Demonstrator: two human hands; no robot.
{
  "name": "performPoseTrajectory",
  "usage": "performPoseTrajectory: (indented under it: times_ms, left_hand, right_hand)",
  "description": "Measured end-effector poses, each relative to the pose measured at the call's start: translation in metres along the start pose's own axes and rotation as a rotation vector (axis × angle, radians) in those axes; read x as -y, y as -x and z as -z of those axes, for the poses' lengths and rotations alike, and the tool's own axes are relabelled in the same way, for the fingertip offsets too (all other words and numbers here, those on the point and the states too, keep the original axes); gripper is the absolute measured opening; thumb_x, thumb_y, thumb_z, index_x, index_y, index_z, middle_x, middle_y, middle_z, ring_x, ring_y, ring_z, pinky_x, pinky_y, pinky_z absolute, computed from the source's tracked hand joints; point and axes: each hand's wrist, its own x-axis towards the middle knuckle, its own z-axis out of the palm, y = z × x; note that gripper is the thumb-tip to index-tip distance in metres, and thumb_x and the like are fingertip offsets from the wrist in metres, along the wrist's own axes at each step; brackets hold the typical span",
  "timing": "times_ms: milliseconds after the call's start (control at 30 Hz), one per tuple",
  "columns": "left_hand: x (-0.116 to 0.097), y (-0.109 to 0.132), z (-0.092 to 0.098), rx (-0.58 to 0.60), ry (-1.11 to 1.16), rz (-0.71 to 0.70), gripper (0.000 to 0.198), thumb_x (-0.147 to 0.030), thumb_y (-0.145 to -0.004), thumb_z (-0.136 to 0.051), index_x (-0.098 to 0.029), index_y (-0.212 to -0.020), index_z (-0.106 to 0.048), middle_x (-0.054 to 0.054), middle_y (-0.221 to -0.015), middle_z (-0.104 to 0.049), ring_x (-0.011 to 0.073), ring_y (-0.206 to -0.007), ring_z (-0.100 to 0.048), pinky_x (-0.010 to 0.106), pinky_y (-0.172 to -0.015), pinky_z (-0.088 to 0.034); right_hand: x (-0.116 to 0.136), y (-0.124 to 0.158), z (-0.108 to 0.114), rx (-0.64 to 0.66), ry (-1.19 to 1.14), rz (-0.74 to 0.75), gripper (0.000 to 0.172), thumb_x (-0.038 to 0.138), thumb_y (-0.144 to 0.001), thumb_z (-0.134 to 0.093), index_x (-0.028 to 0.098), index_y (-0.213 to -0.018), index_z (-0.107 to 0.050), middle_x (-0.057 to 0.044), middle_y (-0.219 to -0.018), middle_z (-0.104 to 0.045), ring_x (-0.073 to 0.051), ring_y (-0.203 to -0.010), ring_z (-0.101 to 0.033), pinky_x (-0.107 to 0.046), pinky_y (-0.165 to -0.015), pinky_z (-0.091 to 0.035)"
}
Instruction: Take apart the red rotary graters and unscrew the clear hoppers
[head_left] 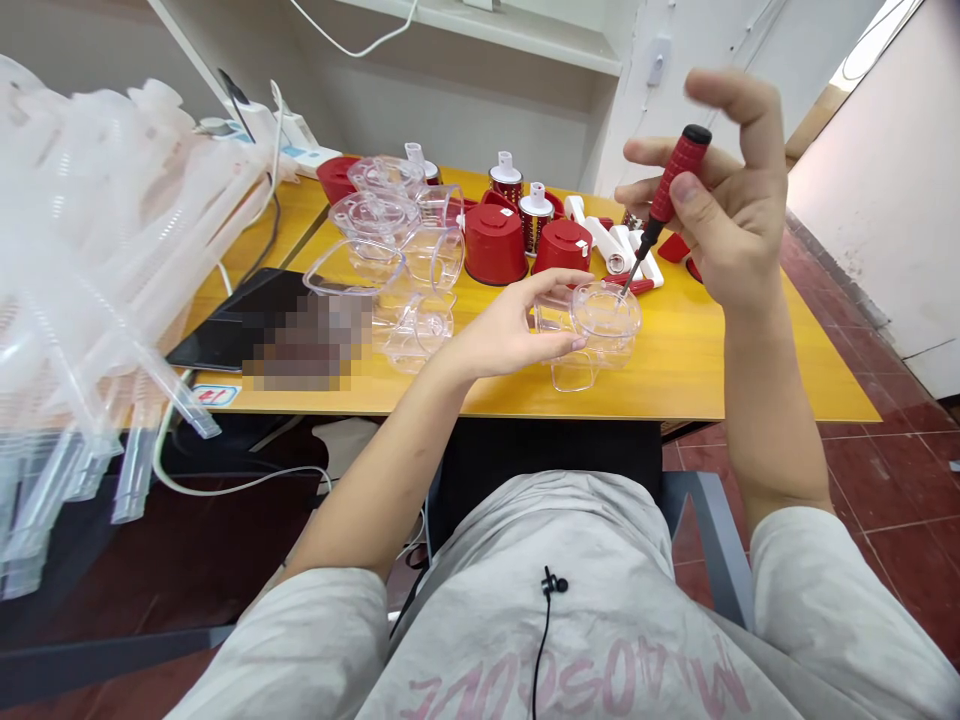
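While the left hand grasps a clear plastic cup housing with curled fingers, resting it on the yellow table, the right hand pinches a red-handled screwdriver between thumb and fingers, tip at the housing's top.

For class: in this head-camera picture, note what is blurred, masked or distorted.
In the head view, the clear plastic parts at left are blurred and washed out, a pixelated patch masks the black tablet, wide-angle distortion bends the yellow table, and the right hand's fingers look slightly blurred.
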Motion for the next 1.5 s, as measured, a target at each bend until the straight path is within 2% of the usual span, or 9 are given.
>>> performPoseTrajectory:
  times_ms: [200,267,400,600,800,967,1067,1300,1500]
  left_hand:
    - [-0.002,0.0,0.001,0.01,0.011,0.008,0.083,-0.051,-0.086,-0.104,-0.023,-0.159,-0.077,0.017,-0.157,-0.083,0.0363,-0.138,-0.079,0.052,-0.125,-0.062]
    - [-0.003,0.0,0.001,0.025,0.015,0.007,0.083,-0.052,-0.087,-0.105,-0.023,-0.159,-0.076,0.017,-0.161,-0.082,0.0372,-0.141,-0.078,0.053,-0.125,-0.062]
    - [-0.003,0.0,0.002,0.014,0.005,0.007,0.083,-0.052,-0.087,-0.104,-0.022,-0.159,-0.077,0.017,-0.159,-0.082,0.0365,-0.14,-0.078,0.053,-0.127,-0.061]
    - [-0.002,0.0,0.001,0.019,0.002,0.015,0.081,-0.048,-0.087,-0.103,-0.024,-0.16,-0.076,0.016,-0.161,-0.081,0.0382,-0.146,-0.077,0.053,-0.126,-0.062]
    - [-0.002,-0.001,0.002,0.033,0.015,0.022,0.083,-0.052,-0.088,-0.104,-0.024,-0.16,-0.076,0.017,-0.165,-0.08,0.0388,-0.148,-0.075,0.051,-0.121,-0.064]
    - [0.001,-0.001,0.001,0.019,0.011,-0.006,0.081,-0.05,-0.087,-0.104,-0.024,-0.158,-0.077,0.016,-0.161,-0.081,0.0373,-0.143,-0.078,0.055,-0.127,-0.061]
    - [0.002,-0.001,0.001,0.02,0.022,-0.001,0.081,-0.049,-0.087,-0.104,-0.023,-0.158,-0.076,0.017,-0.16,-0.081,0.0375,-0.144,-0.077,0.055,-0.128,-0.061]
    - [-0.002,-0.001,0.001,0.029,0.024,0.024,0.082,-0.051,-0.088,-0.104,-0.025,-0.16,-0.076,0.017,-0.164,-0.08,0.0389,-0.149,-0.075,0.054,-0.125,-0.062]
    - [-0.002,-0.001,0.001,0.013,0.006,0.02,0.08,-0.048,-0.086,-0.103,-0.025,-0.158,-0.078,0.016,-0.161,-0.081,0.0386,-0.147,-0.077,0.052,-0.122,-0.064]
  right_hand:
    - [-0.02,-0.004,-0.002,-0.139,0.201,0.206,0.071,0.096,-0.09,-0.088,0.044,-0.136,-0.076,-0.001,-0.138,-0.075,-0.022,-0.105,-0.08,-0.045,-0.09,-0.083]
    - [-0.028,-0.005,-0.003,-0.151,0.199,0.244,0.071,0.096,-0.092,-0.087,0.045,-0.141,-0.077,0.0,-0.136,-0.076,-0.022,-0.106,-0.078,-0.046,-0.091,-0.081]
    - [-0.033,-0.004,-0.002,-0.113,0.044,0.242,0.077,0.091,-0.095,-0.087,0.057,-0.161,-0.066,0.005,-0.169,-0.07,-0.025,-0.12,-0.083,-0.05,-0.097,-0.082]
    - [-0.032,0.001,-0.004,-0.055,-0.011,0.125,0.059,0.091,-0.099,-0.079,0.057,-0.146,-0.069,0.003,-0.142,-0.085,-0.027,-0.112,-0.088,-0.054,-0.106,-0.082]
    - [-0.035,-0.005,-0.004,-0.184,0.101,0.255,0.067,0.095,-0.09,-0.09,0.051,-0.139,-0.079,0.001,-0.132,-0.074,-0.022,-0.106,-0.08,-0.044,-0.084,-0.08]
    - [-0.024,0.0,0.004,-0.126,0.098,0.113,0.073,0.1,-0.093,-0.076,0.061,-0.154,-0.07,0.001,-0.133,-0.084,-0.031,-0.124,-0.084,-0.055,-0.105,-0.082]
    - [-0.017,0.005,0.001,-0.072,0.034,0.058,0.057,0.094,-0.1,-0.071,0.067,-0.149,-0.072,0.006,-0.142,-0.085,-0.031,-0.126,-0.085,-0.058,-0.118,-0.078]
    - [-0.039,-0.005,-0.008,-0.204,0.045,0.35,0.061,0.082,-0.095,-0.094,0.047,-0.142,-0.078,0.002,-0.13,-0.074,-0.017,-0.101,-0.08,-0.038,-0.08,-0.079]
    - [-0.026,0.001,-0.001,-0.024,-0.034,0.21,0.06,0.085,-0.103,-0.081,0.06,-0.157,-0.072,0.002,-0.146,-0.084,-0.03,-0.137,-0.084,-0.057,-0.117,-0.08]
